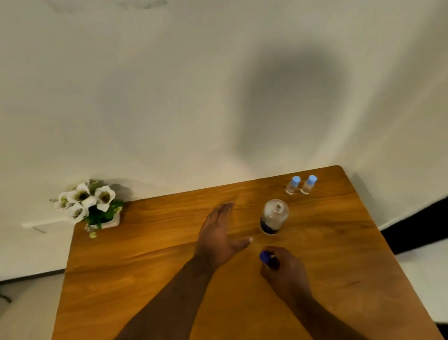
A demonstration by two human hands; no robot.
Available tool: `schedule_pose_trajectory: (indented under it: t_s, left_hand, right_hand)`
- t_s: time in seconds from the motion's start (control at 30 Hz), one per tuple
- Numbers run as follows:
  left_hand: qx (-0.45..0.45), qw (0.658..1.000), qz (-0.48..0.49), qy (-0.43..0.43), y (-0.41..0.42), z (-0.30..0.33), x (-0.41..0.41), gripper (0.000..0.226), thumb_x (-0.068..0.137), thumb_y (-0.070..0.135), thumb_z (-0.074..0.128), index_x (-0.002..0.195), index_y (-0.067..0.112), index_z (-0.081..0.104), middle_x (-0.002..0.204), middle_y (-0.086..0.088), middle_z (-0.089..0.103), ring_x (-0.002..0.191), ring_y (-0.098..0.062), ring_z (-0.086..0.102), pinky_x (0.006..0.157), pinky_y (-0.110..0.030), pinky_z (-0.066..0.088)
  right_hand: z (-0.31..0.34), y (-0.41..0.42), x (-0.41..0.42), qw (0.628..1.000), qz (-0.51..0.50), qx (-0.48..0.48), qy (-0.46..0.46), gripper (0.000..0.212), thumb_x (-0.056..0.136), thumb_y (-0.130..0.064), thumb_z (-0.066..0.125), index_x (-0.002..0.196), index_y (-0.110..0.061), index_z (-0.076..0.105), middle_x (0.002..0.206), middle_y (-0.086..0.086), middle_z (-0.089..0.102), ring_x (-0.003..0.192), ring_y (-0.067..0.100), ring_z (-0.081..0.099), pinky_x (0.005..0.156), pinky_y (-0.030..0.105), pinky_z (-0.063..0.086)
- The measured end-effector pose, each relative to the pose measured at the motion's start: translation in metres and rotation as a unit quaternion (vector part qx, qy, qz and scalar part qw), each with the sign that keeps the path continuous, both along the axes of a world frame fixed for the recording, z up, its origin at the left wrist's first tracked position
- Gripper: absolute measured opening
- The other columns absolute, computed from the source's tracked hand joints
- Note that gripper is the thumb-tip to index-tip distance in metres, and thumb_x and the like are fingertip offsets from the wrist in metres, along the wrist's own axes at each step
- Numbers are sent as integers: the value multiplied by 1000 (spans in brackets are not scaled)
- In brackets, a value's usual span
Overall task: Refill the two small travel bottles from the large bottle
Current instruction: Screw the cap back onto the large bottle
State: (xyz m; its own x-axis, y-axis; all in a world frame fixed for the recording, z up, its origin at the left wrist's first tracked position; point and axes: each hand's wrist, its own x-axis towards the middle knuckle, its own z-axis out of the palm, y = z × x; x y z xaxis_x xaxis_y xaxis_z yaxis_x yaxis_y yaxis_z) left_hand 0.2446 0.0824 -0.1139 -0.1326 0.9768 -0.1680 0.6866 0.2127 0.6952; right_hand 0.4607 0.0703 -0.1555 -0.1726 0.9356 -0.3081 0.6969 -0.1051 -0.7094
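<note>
The large clear bottle [274,216] stands upright and uncapped on the wooden table [152,286], right of centre. Two small travel bottles [292,185] [309,184] with light blue caps stand side by side near the far right corner. My left hand [217,238] hovers flat with straight fingers just left of the large bottle, not touching it. My right hand [285,268] sits in front of the large bottle and pinches a dark blue cap [264,256] between its fingers.
A white pot of white flowers [92,207] stands at the table's far left corner. A white wall rises behind the table. The table's right edge drops off beside a dark strip of floor.
</note>
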Motion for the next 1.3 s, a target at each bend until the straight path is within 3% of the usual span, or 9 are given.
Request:
schedule_pose_trajectory:
  t_s: [0.17, 0.33, 0.43, 0.6, 0.73, 0.87, 0.97, 1.07, 1.3]
  left_hand:
    - [-12, 997, -1, -73, 37, -7, 62, 117, 65, 59, 88, 159, 32, 24, 165, 4, 32, 152, -22, 27, 119, -42, 31]
    - [-13, 985, 42, -166, 57, -22, 88, 109, 61, 34, 98, 153, 19, 42, 153, -3, 51, 143, -25, 45, 116, -47, 42]
    - [-10, 981, 64, -184, 62, -33, 91, 81, 65, 28, 97, 134, 29, 54, 135, 8, 61, 127, -17, 57, 99, -24, 49]
    - [-13, 975, 75, -211, 66, -33, 90, 78, 68, 29, 95, 136, 28, 57, 128, 14, 64, 114, -3, 59, 78, 0, 44]
    - [16, 972, 82, -221, 65, -14, 86, 72, 69, 24, 94, 128, 38, 56, 119, 27, 62, 108, 6, 59, 77, -1, 48]
    - [53, 966, 85, -238, 61, 26, 65, 74, 67, 29, 95, 132, 29, 60, 124, 11, 68, 113, -11, 64, 85, -20, 57]
    - [79, 959, 84, -258, 50, 67, 46, 70, 67, 33, 95, 125, 43, 58, 121, 16, 67, 111, -11, 64, 74, -13, 57]
    - [117, 956, 79, -257, 34, 111, 22, 68, 68, 35, 94, 122, 47, 55, 121, 15, 65, 111, -14, 64, 73, -11, 56]
    - [208, 945, 80, -238, -26, 211, -34, 66, 69, 36, 93, 124, 42, 57, 118, 17, 67, 107, -13, 66, 72, -11, 56]
  right_hand:
    - [10, 23, 66, 998, -46, 43, -27, 51, 83, -32, 74, 131, -36, 60, 105, -20, 66, 83, -16, 56, 59, 4, 43]
    - [24, 55, 89, 996, -65, 60, 6, 44, 80, -38, 77, 109, -54, 49, 89, -23, 66, 79, -14, 62, 53, 8, 47]
    - [30, 73, 88, 995, -53, 77, 34, 43, 81, -32, 77, 103, -56, 49, 94, -25, 63, 89, -13, 61, 59, 9, 50]
    - [48, 98, 77, 989, -23, 111, 95, 39, 83, -18, 75, 110, -41, 58, 107, -17, 63, 95, -3, 64, 76, 14, 55]
    - [89, 115, 58, 982, -4, 126, 140, 33, 85, -15, 75, 115, -25, 68, 103, -16, 68, 94, -5, 66, 79, 10, 53]
    - [160, 121, 26, 975, 65, 142, 159, 25, 87, -15, 74, 111, -24, 72, 98, -24, 68, 94, -12, 63, 78, 5, 49]
    - [220, 120, -3, 967, 154, 168, 115, 27, 89, -10, 71, 113, -22, 71, 106, -17, 68, 94, -4, 64, 83, 6, 47]
    - [280, 112, -35, 946, 249, 209, 15, 30, 89, -2, 66, 115, -16, 72, 117, -2, 71, 105, 13, 63, 97, 23, 49]
    - [408, 62, -100, 841, 395, 334, -161, 34, 88, -2, 65, 116, -20, 73, 117, -1, 71, 104, 17, 63, 92, 29, 50]
